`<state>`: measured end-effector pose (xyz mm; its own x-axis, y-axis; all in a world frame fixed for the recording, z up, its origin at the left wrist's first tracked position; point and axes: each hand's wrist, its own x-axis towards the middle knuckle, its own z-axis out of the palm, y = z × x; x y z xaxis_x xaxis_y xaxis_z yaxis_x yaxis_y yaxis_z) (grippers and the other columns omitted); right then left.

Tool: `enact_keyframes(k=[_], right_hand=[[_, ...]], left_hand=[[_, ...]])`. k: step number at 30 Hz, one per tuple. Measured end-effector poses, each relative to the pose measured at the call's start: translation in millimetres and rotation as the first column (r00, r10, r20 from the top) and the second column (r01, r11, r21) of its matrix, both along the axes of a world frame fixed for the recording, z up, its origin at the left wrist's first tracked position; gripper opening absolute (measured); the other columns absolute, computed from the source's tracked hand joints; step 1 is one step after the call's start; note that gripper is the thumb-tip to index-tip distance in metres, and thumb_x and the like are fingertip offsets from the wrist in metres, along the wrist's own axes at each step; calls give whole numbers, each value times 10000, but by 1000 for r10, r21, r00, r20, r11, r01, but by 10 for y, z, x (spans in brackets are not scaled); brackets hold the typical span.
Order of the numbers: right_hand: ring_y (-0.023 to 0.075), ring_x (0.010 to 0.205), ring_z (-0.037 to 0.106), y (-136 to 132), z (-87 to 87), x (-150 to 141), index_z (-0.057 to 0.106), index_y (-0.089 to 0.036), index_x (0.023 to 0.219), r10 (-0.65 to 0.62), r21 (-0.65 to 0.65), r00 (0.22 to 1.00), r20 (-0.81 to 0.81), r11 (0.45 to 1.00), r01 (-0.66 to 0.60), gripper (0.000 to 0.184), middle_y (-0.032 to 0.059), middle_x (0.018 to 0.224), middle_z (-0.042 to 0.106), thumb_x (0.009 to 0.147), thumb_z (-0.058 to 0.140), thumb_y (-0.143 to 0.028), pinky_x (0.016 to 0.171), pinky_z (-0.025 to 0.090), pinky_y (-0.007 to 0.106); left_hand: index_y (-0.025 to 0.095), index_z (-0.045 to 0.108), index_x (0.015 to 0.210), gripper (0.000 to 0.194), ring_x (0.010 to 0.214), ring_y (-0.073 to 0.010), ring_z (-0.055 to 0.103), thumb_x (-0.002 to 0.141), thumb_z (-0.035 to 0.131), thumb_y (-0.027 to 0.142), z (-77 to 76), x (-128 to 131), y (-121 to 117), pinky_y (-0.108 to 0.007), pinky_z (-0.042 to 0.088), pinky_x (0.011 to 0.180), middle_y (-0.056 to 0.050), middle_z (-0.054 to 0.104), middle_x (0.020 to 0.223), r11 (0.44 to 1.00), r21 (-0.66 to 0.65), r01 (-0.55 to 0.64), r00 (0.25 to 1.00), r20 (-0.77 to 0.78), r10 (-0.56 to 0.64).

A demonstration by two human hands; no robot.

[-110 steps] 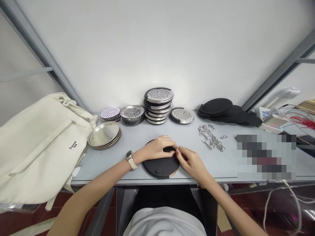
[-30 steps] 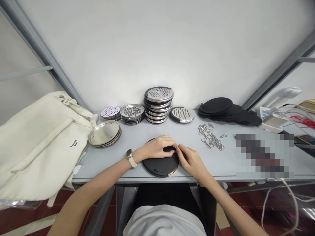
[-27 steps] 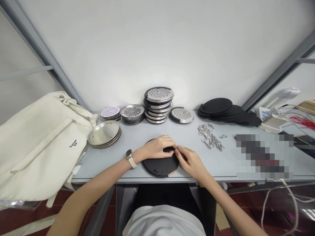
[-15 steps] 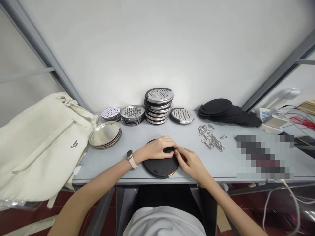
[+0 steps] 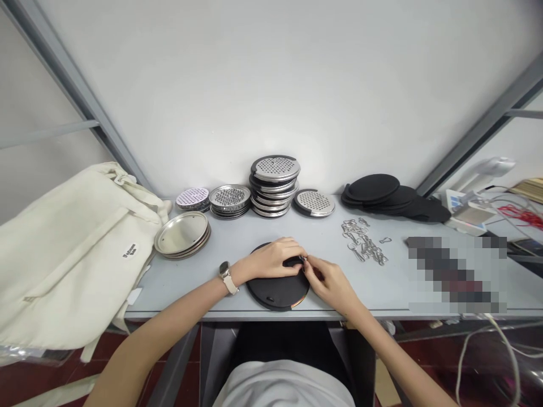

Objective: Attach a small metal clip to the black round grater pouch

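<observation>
A round black disc (image 5: 275, 291) with a copper-coloured edge lies flat near the front of the grey table (image 5: 237, 243). My left hand (image 5: 274, 257), a watch on its wrist, rests curled on the disc's far edge and holds it down. My right hand (image 5: 328, 280) sits at the disc's right rim with its fingertips pinched on a small metal ring (image 5: 302, 259), right against the left fingertips. The ring is mostly hidden by the fingers.
A pile of loose metal clips (image 5: 365, 243) lies right of the hands. At the back stand stacked perforated metal discs (image 5: 274, 183), plain metal lids (image 5: 181, 240) and black discs (image 5: 394, 195). A cream fabric bag (image 5: 72, 249) fills the left; a device with cables (image 5: 475, 198) sits far right.
Both hands have stayed at the disc's far right edge, with only small finger shifts. The view has tilted slightly.
</observation>
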<state>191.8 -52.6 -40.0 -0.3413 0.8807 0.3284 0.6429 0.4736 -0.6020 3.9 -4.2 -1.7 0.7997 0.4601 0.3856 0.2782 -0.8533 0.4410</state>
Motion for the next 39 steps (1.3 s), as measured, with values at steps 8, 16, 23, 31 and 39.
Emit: enact_keyframes(k=[8, 16, 23, 31, 39], right_hand=[[106, 509, 399, 12, -22, -1, 451, -201, 683, -9, -17, 1000, 26, 1000, 9, 251, -36, 563, 443, 910, 402, -297, 516, 324, 219], [104, 504, 402, 9, -24, -1, 433, -201, 651, -14, -13, 999, 41, 1000, 14, 260, -39, 549, 446, 899, 411, -276, 516, 321, 220], [112, 510, 403, 0, -14, -5, 441, -206, 672, -10, -9, 1000, 26, 1000, 11, 259, -32, 557, 455, 911, 399, -295, 521, 333, 226], [126, 514, 430, -6, 1, -10, 469, -210, 728, -10, 3, 999, 31, 1000, 10, 248, -22, 573, 475, 933, 366, -304, 520, 348, 230], [126, 517, 457, -5, 14, -24, 450, -215, 728, -17, 45, 1000, 10, 999, 16, 244, -18, 590, 494, 940, 346, -277, 503, 347, 229]], left_hand=[[148, 580, 963, 142, 861, -170, 544, 829, 531, 145, -6, 1, -5, -301, 424, 854, -57, 611, 883, 1000, -3, -24, 1000, 2, 24], [160, 592, 951, 131, 872, -166, 547, 839, 529, 135, 24, -8, -10, -292, 423, 856, -46, 640, 883, 999, -43, 5, 1000, 10, -5], [161, 592, 959, 136, 866, -162, 561, 838, 531, 149, 14, -5, -4, -296, 420, 871, -45, 647, 888, 999, -44, -8, 1000, 9, 9], [162, 596, 961, 147, 872, -171, 569, 822, 548, 152, -23, 0, 5, -310, 415, 884, -50, 663, 913, 999, 0, -34, 999, 7, 34], [167, 596, 995, 177, 880, -172, 577, 827, 543, 153, 3, -4, -3, -312, 412, 888, -51, 663, 924, 1000, 6, -29, 999, -14, 29]])
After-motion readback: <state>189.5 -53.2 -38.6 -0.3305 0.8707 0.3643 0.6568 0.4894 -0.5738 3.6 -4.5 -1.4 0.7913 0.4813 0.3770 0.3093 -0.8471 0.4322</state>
